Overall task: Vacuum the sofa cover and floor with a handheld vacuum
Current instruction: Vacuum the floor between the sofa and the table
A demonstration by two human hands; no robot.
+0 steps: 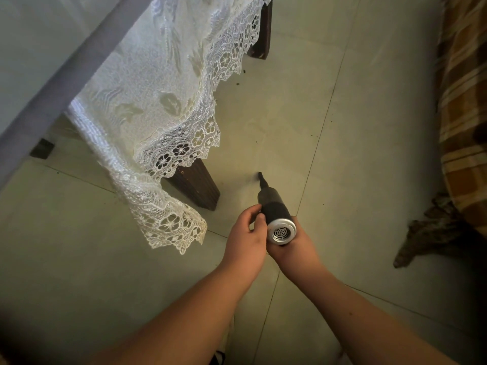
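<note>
Both forearms reach toward twelve o'clock. The right hand (292, 243) cradles the black cylindrical handheld vacuum with a silver vented end (276, 219) from beneath, its fingers hidden; the left hand (246, 239) pinches its side. The nozzle touches the pale tiled floor (329, 106), with the white lace sofa cover (163, 101) at ten o'clock.

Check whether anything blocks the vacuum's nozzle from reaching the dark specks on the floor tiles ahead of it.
Nothing visible does. The handheld vacuum, held in the right hand with the left hand on its body, points at bare floor. The lace cover and dark furniture leg lie to the left.
</note>
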